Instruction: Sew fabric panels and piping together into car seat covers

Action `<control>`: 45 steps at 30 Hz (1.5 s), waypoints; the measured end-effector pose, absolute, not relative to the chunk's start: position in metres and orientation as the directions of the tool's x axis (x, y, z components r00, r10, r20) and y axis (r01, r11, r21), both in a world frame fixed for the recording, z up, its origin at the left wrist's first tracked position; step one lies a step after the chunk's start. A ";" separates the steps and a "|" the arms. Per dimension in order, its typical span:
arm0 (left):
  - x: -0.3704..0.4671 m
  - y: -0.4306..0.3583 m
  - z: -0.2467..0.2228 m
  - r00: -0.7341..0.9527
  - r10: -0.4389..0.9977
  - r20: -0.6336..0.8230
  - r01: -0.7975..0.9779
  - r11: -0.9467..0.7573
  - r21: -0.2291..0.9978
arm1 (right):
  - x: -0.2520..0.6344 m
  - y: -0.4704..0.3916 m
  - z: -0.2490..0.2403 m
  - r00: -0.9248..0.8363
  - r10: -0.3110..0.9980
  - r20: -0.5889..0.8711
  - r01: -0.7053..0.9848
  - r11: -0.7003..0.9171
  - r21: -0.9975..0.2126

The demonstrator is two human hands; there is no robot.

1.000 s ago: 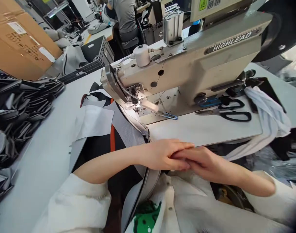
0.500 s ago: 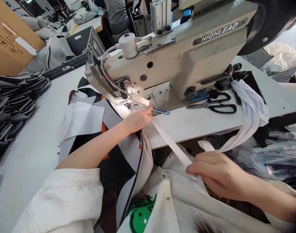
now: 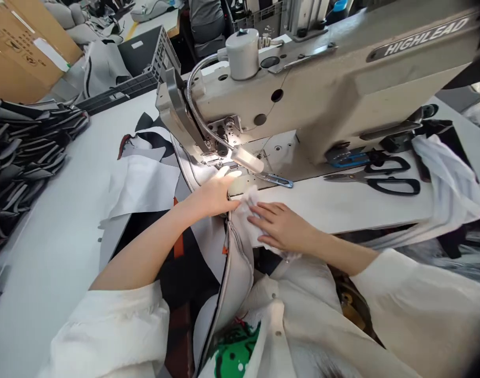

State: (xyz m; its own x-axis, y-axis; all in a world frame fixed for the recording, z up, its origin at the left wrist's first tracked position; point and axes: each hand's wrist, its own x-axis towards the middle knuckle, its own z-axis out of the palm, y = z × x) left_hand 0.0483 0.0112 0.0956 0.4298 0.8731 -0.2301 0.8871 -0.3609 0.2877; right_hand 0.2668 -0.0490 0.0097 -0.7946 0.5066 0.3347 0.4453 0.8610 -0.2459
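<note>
My left hand (image 3: 214, 194) lies on the grey fabric cover (image 3: 240, 257) beside the lit presser foot (image 3: 220, 157) of the sewing machine (image 3: 322, 89). Its fingers are stretched out and the thumb is apart, pointing at a bunched white fabric strip (image 3: 250, 197). Over this strip, close to the bed's front edge, rests my right hand (image 3: 281, 226), with fingers spread and the thumb hidden. A zipper edge runs down the cover towards my lap. Blue thread snips (image 3: 277, 180) lie on the machine bed just beyond both hands.
Black-handled scissors (image 3: 382, 178) lie on the white table (image 3: 303, 207), with a heap of striped white strip (image 3: 448, 178) to their right. Dark and grey cut pieces (image 3: 23, 163) are piled at left. A grey crate (image 3: 149, 63) and a cardboard box (image 3: 23, 52) stand behind.
My right hand has moved left and up to the bed edge beside my left hand. The strip, stretched between the hands before, is now bunched. My left hand has moved slightly left, off the snips.
</note>
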 end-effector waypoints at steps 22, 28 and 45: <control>-0.011 0.042 0.073 0.487 0.696 -0.528 0.749 -0.021 0.662 | 0.203 0.058 -0.007 -0.677 0.718 0.159 0.643 0.683 -0.345; -0.016 0.030 0.069 0.452 0.765 -0.459 0.627 0.094 0.773 | 0.193 0.060 0.006 -0.723 0.690 0.035 0.620 0.669 -0.411; 0.003 0.024 0.074 0.411 0.866 -0.285 0.824 -0.218 0.523 | 0.185 0.052 0.001 -0.720 0.664 0.201 0.589 0.738 -0.328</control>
